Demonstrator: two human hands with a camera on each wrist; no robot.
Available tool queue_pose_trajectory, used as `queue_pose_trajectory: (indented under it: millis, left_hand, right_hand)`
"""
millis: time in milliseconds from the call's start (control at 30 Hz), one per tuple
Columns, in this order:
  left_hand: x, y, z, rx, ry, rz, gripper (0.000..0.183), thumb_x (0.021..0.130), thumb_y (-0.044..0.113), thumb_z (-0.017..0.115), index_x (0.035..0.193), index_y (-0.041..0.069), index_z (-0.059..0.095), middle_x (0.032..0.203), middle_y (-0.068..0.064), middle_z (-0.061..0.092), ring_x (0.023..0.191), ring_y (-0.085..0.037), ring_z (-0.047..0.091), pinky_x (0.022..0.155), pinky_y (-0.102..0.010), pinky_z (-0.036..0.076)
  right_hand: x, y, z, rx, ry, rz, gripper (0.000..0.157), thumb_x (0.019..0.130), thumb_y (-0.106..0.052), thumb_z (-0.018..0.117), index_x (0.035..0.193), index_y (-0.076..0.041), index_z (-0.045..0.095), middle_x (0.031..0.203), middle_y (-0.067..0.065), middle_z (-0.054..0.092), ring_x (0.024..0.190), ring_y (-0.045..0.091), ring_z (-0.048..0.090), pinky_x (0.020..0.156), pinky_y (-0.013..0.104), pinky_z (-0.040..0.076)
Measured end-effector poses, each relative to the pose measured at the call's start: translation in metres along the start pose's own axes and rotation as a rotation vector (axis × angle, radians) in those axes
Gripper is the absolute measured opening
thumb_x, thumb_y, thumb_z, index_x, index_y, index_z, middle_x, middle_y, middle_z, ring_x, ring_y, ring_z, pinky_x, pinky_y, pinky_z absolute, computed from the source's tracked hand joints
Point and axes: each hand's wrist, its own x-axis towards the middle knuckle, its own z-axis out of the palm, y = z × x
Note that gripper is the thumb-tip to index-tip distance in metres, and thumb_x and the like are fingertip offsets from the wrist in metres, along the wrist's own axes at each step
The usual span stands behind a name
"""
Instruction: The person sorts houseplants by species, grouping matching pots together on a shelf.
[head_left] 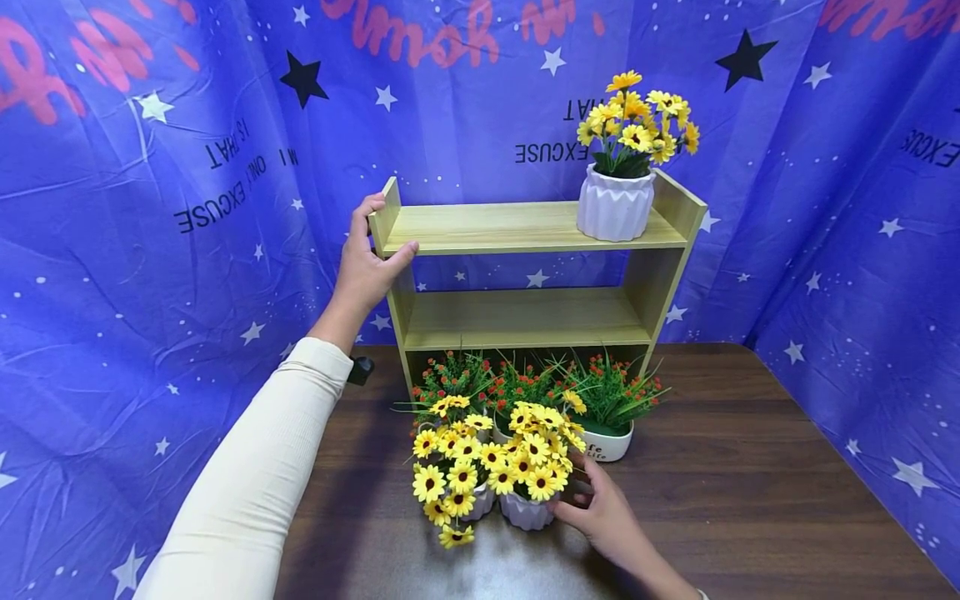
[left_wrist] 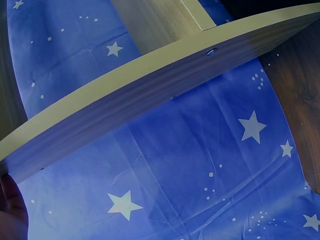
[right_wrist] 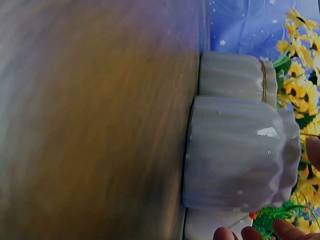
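My left hand [head_left: 363, 271] grips the upper left side panel of a light wooden shelf [head_left: 525, 227], thumb on the inner side and fingers outside. In the left wrist view only part of that hand shows, at the lower left corner. Beside the front right flowerpot [head_left: 527, 512], white, ribbed and full of yellow daisies, is my right hand [head_left: 611, 521]. Its thumb and fingers are spread about the pot; the right wrist view shows a gap between the fingertips [right_wrist: 225, 233] and the ribbed wall. A second daisy pot [head_left: 480, 502] stands just left of it.
Another daisy pot [head_left: 615, 204] stands at the right end of the shelf's top board. White oval planters [head_left: 609, 447] with red-flowered grass line the shelf's foot. A small black object [head_left: 361, 370] lies left of the shelf. Blue star-printed cloth [head_left: 480, 108] surrounds the brown table [head_left: 750, 467].
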Motion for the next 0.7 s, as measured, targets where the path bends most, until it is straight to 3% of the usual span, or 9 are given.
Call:
queue_pose_trajectory:
  millis: [233, 533, 700]
  left_hand:
    - [0.0, 0.001, 0.001, 0.001, 0.0, 0.015, 0.069, 0.086, 0.013, 0.076, 0.142, 0.009, 0.035, 0.154, -0.004, 0.038, 0.13, -0.02, 0.044, 0.1, -0.042, 0.042]
    - [0.0, 0.001, 0.0, 0.005, 0.002, 0.014, 0.07, 0.086, 0.014, 0.076, 0.142, 0.011, 0.035, 0.152, -0.008, 0.041, 0.127, -0.021, 0.046, 0.095, -0.045, 0.045]
    - [0.0, 0.001, -0.001, 0.012, 0.003, 0.01, 0.068, 0.086, 0.015, 0.076, 0.141, 0.012, 0.036, 0.155, 0.0, 0.038, 0.129, -0.018, 0.044, 0.097, -0.044, 0.044]
  right_hand:
    - [0.0, 0.001, 0.007, 0.113, -0.06, 0.032, 0.074, 0.074, -0.004, 0.084, 0.139, -0.002, 0.047, 0.121, 0.023, 0.062, 0.098, 0.028, 0.067, 0.076, 0.027, 0.056]
    - [0.001, 0.002, 0.012, 0.129, -0.091, 0.065, 0.071, 0.074, -0.005, 0.084, 0.135, 0.003, 0.048, 0.113, 0.018, 0.063, 0.096, 0.024, 0.064, 0.078, 0.027, 0.055]
    - [0.001, 0.005, 0.013, 0.092, -0.092, 0.077, 0.064, 0.074, -0.007, 0.084, 0.128, 0.003, 0.051, 0.107, 0.014, 0.064, 0.092, 0.023, 0.063, 0.077, 0.027, 0.053]
